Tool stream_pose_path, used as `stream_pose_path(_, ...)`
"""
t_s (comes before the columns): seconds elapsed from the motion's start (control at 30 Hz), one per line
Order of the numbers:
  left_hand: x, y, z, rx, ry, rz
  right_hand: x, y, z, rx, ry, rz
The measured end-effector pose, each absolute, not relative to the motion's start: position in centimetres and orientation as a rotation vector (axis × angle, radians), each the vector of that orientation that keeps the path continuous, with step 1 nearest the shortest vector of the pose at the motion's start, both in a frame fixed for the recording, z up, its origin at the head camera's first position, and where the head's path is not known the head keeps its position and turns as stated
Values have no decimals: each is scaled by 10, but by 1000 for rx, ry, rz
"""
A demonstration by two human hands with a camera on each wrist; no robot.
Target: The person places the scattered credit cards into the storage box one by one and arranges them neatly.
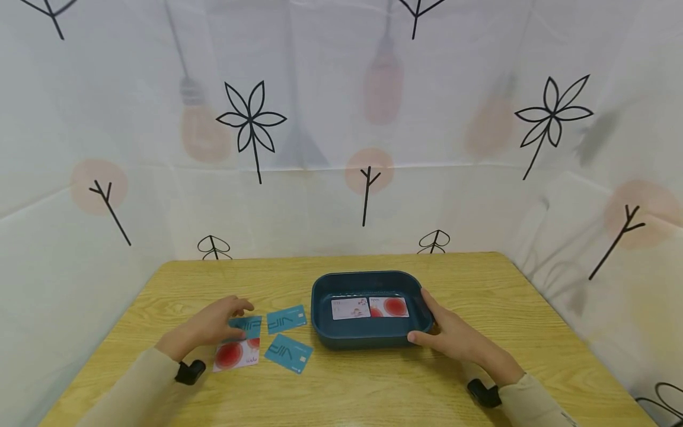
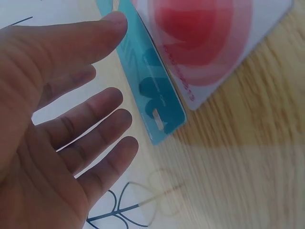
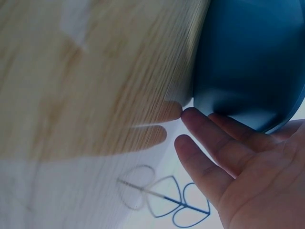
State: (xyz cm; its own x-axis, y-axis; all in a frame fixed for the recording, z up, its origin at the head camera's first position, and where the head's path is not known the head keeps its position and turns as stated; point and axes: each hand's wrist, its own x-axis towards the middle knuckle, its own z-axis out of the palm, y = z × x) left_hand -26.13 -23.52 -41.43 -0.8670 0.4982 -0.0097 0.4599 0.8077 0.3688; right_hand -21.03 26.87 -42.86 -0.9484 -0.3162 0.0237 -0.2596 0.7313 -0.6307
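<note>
In the head view, my left hand (image 1: 216, 320) hovers over a teal VIP card (image 1: 254, 324), its fingers loosely bent and apart. The left wrist view shows the thumb over that teal card (image 2: 151, 81); whether it touches cannot be told. Against its near edge lies a white card with red circles (image 1: 237, 354). My right hand (image 1: 453, 332) rests against the right end of a dark blue tray (image 1: 363, 343), thumb at the near corner, index finger along the side. Its fingers look fairly straight against the tray wall (image 3: 248, 62) in the right wrist view.
Two more teal cards (image 1: 287, 319) lie between the left hand and the tray. Inside the tray, a pale pink card (image 1: 350, 308) sits beside a red-circled card (image 1: 389, 307). Patterned white cloth (image 1: 299, 207) hangs behind the wooden table (image 1: 341, 391).
</note>
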Motion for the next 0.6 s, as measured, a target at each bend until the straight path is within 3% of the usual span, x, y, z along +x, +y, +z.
stream_pose_path(0.33,-260,-236,-417,648,2888,529,-210,269,-429,-471,2851,-1005)
stream_pose_path(0.6,-264,-238,-418,695,2912,478,-210,268,-429,-464,2844,-1018)
